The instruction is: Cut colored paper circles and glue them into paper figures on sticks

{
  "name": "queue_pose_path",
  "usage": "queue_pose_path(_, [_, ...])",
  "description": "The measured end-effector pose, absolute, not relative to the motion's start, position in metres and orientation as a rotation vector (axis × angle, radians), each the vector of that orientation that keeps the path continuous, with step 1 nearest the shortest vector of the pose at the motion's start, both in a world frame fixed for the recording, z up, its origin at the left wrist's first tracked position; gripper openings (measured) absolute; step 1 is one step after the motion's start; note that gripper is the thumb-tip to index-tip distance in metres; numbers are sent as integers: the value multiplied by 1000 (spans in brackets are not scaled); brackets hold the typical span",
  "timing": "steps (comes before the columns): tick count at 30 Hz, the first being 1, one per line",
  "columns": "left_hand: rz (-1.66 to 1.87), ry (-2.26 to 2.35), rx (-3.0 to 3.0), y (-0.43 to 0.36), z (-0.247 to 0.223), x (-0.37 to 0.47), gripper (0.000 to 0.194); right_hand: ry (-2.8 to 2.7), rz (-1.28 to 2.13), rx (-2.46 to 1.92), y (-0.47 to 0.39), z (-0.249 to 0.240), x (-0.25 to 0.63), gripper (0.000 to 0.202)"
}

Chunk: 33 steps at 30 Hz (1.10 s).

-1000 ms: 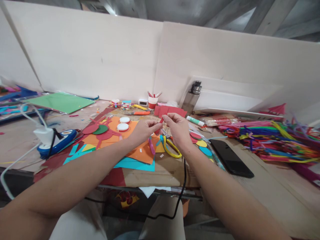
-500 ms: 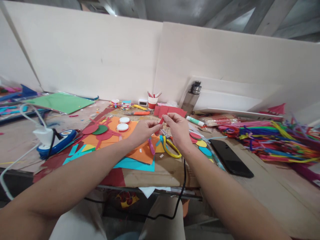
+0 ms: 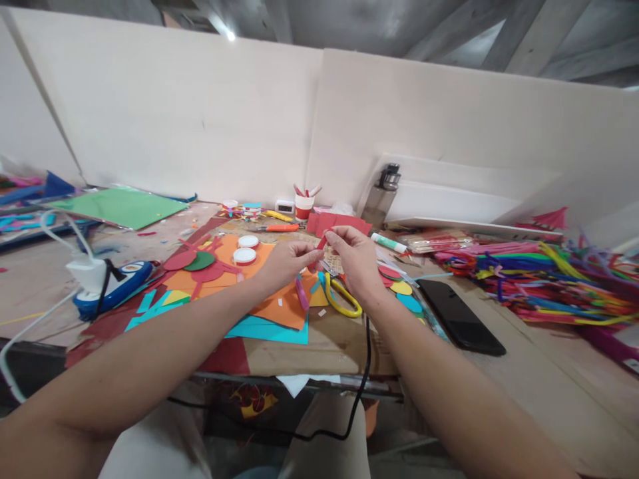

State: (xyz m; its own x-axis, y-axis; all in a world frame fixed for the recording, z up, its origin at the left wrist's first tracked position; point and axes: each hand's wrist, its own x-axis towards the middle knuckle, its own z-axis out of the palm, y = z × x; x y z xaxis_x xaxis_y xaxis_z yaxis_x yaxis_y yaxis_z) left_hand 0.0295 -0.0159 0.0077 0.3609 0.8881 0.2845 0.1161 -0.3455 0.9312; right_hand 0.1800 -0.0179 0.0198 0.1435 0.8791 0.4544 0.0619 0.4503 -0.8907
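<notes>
Between my two hands a small red paper piece (image 3: 323,242) is pinched at the middle of the table. My left hand (image 3: 293,261) holds its lower left side with thumb and finger. At its upper right, my right hand (image 3: 352,256) grips it with the fingertips. Yellow-handled scissors (image 3: 344,297) lie just under my right hand. Orange paper (image 3: 279,303) and blue paper (image 3: 272,329) are below my left hand. Red paper sheets (image 3: 344,223) rest behind the hands. Two white-topped round pieces (image 3: 244,256) sit left of my left hand.
A black phone (image 3: 462,316) and colourful pipe cleaners (image 3: 544,279) lie at the right. A glue stick (image 3: 389,242) and a bottle (image 3: 380,199) stand or lie behind. The blue power strip (image 3: 117,289) is at the left; a black cable (image 3: 368,359) hangs over the front edge.
</notes>
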Motion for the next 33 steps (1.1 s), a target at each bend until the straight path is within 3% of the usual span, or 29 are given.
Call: queue_pose_path(33, [1177, 859, 1668, 7, 3, 18, 33, -1242, 693, -981, -13, 25, 189, 20])
